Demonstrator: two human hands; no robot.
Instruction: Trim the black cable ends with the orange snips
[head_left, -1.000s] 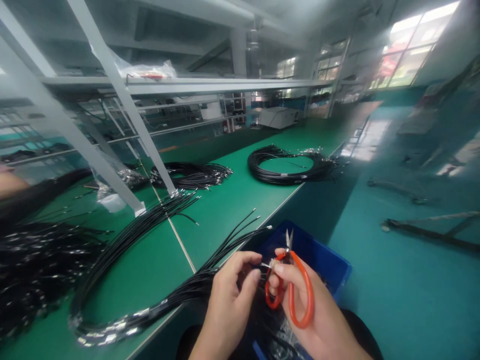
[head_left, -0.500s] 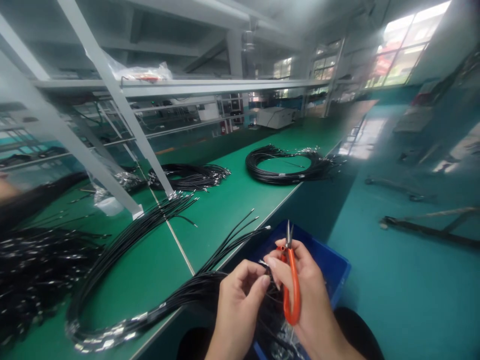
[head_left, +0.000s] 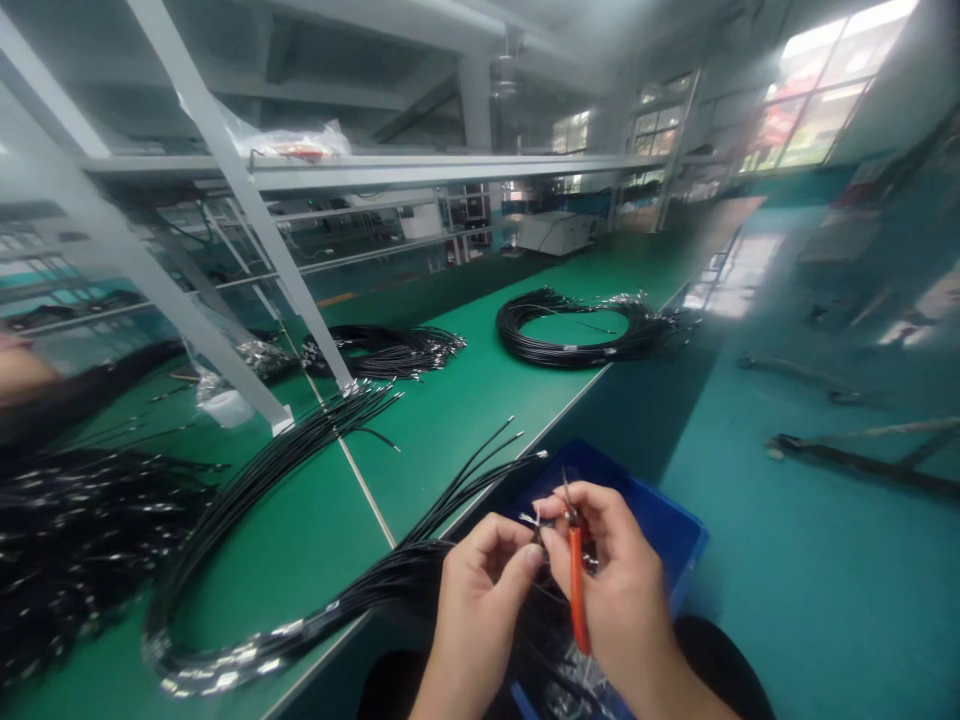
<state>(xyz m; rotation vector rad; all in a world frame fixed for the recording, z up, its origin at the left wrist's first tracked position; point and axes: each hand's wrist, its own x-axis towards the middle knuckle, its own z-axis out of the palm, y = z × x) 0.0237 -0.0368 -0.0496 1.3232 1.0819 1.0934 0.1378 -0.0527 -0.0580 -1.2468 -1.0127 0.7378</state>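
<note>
My left hand (head_left: 484, 590) is closed in a pinch on the end of a black cable, where thin light-coloured wires (head_left: 531, 520) stick up past the fingertips. Against it, my right hand (head_left: 615, 570) is wrapped round small snips with red-orange handles (head_left: 578, 590); the pointed blades angle upward. The thumb and forefinger of my right hand reach to the wire ends. Part of the snips is hidden by the fingers. A bundle of black cables (head_left: 375, 580) runs from the table toward my left hand. Below both hands sits a blue bin (head_left: 679, 530) with scraps inside.
Coiled black cables (head_left: 559, 355) lie on the green table (head_left: 420, 450), with another coil (head_left: 390, 350) farther left. A large cable pile (head_left: 97, 540) covers the left side. White shelf posts (head_left: 247, 210) rise from the table. At the far left is another person's arm (head_left: 26, 375).
The snips have turned in my right hand, their handles now seen more edge-on. My right thumb and forefinger have shifted at the wire ends, which show more clearly. My left hand keeps its pinch.
</note>
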